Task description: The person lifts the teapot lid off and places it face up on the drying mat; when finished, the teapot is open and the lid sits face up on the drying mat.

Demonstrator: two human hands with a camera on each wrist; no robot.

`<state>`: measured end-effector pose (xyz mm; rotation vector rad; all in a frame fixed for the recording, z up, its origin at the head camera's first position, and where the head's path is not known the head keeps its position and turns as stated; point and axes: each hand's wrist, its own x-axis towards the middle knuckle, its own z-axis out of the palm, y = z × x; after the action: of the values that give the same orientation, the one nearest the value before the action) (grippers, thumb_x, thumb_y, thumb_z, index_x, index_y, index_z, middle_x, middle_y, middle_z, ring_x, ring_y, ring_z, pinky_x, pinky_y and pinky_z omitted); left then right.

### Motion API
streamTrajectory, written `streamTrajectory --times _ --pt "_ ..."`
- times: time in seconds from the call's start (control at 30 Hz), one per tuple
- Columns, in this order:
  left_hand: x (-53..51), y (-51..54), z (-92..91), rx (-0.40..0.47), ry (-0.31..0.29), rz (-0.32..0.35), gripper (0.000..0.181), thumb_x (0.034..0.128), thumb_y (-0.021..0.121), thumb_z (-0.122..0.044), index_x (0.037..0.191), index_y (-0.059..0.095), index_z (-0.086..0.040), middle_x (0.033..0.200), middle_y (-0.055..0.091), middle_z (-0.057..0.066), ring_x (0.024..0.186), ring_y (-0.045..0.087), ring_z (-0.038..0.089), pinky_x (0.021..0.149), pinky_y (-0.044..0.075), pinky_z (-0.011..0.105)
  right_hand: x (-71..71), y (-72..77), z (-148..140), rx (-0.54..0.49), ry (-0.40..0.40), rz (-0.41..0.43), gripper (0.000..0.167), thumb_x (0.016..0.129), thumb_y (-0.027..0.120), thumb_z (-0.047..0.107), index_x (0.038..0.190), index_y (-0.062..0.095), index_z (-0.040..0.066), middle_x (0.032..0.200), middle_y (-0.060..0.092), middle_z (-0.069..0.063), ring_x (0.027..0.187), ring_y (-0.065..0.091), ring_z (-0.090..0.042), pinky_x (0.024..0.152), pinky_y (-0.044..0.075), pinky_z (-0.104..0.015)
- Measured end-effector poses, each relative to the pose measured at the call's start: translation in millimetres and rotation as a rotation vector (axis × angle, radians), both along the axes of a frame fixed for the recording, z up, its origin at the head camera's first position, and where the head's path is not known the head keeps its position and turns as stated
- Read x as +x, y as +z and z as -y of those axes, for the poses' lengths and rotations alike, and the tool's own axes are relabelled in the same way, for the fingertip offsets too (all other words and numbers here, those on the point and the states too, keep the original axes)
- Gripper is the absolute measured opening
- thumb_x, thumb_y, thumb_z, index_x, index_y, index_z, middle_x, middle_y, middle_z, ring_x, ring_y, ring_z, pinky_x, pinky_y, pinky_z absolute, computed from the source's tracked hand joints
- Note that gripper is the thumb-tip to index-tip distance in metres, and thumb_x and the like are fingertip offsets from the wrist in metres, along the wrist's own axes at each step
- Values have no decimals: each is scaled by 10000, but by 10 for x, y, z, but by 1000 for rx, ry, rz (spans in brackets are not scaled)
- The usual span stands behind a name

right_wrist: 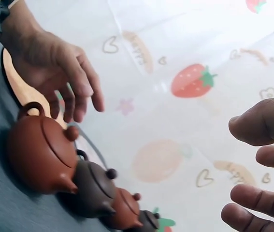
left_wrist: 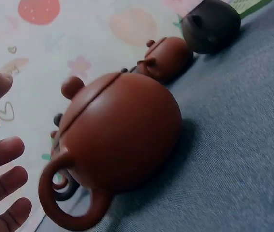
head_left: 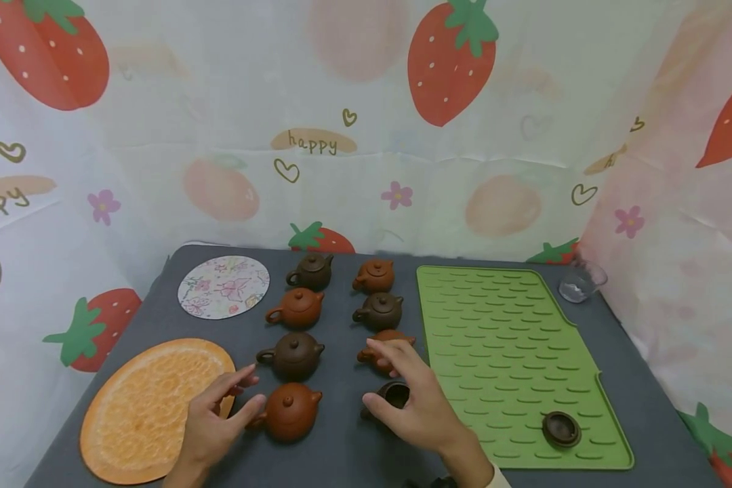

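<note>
My left hand [head_left: 210, 421] hovers with loosely bent fingers beside the handle of a reddish-brown clay teapot [head_left: 291, 412]; in the left wrist view a gap shows between fingers and teapot [left_wrist: 122, 130]. Over a dark brown teapot [head_left: 396, 393], whose uncovered mouth shows, hangs my right hand [head_left: 417, 407], thumb and fingers spread and holding nothing. Its fingers partly hide a reddish-brown teapot [head_left: 388, 335] just behind. A dark teapot lid [head_left: 561, 430] lies on the green mat [head_left: 494, 366], its hollow side up.
More lidded teapots, dark [head_left: 297, 356] and reddish [head_left: 301, 308], stand in two columns toward the back. An orange-slice placemat [head_left: 152, 413] lies at left, a patterned round mat [head_left: 224, 288] behind it. A clear glass cup [head_left: 579, 283] stands at the far right. Strawberry-print cloth surrounds the table.
</note>
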<state>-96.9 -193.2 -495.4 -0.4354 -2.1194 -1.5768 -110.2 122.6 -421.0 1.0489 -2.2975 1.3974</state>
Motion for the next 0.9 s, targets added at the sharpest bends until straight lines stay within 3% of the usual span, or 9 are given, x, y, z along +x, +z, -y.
streamTrajectory --times 0.2,0.63,0.9 --pt "39 -110 12 -6 45 43 467 746 752 147 1190 648 49 960 667 212 909 622 144 771 477 218 -46 -122 165 -4 48 8 571 918 695 190 1431 455 115 1230 506 -51 998 538 -181 768 451 -328" --pt "110 -306 -59 30 44 84 395 741 765 133 1121 669 82 914 679 150 832 662 201 768 496 217 -84 -291 476 17 120 112 537 921 685 148 1416 477 159 1207 523 -7 963 529 -154 765 457 -317" --pt "105 -344 -33 10 -19 39 290 729 751 174 1002 703 89 906 670 174 825 650 200 725 516 254 -101 -353 633 55 127 166 561 892 714 112 1402 490 177 1179 522 20 944 540 -182 773 471 -357"
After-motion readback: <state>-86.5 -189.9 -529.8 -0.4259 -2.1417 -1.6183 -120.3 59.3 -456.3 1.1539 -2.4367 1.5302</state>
